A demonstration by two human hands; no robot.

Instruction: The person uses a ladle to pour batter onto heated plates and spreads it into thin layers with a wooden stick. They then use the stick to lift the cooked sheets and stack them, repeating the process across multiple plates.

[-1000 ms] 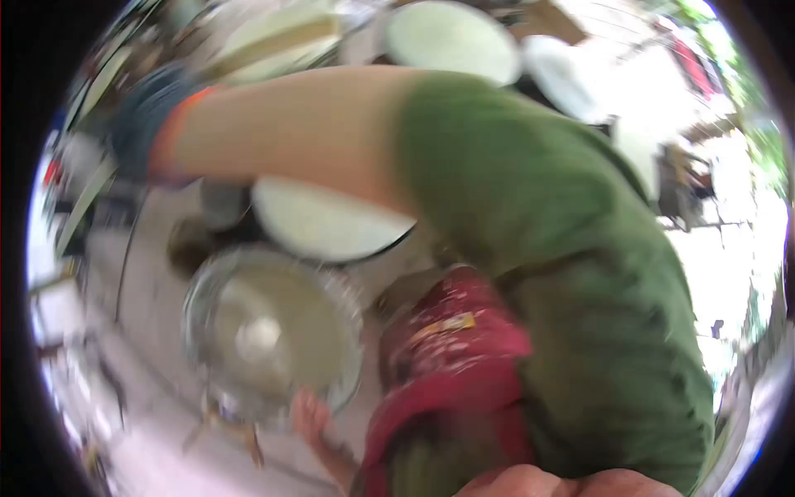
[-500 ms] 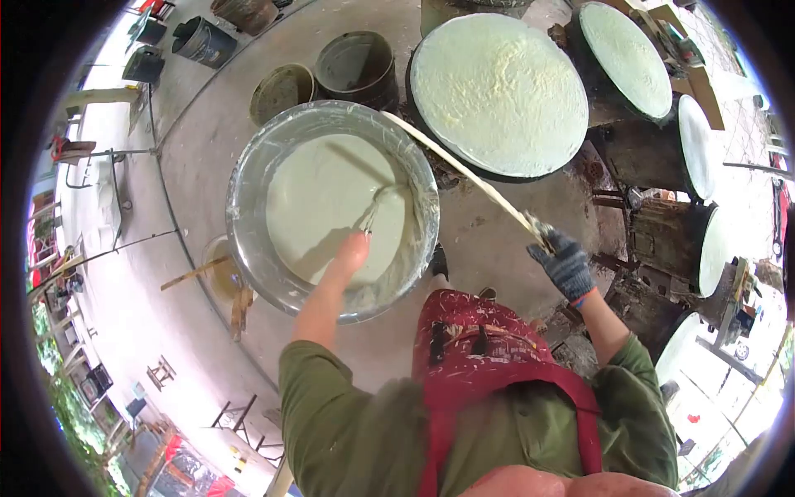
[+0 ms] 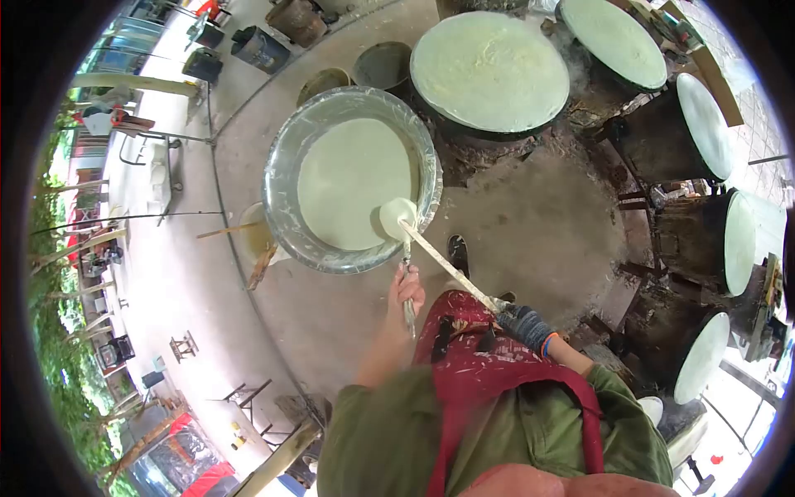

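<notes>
The gloved right hand (image 3: 522, 321) closes its fingers around the end of a long stick (image 3: 451, 269), whose tip sits at a pale ladle (image 3: 397, 217) over the batter in the big metal basin (image 3: 286, 195). The bare left hand (image 3: 406, 288) grips a thin handle (image 3: 408, 282) just beside the basin's rim, below the round steamer (image 3: 489, 70).

Batter-filled ladle (image 3: 397, 217) over basin (image 3: 286, 174)

Open-air food workshop, ring of round steaming drums (image 3: 489, 70), big batter basin (image 3: 352, 178), concrete floor (image 3: 530, 224)
</notes>
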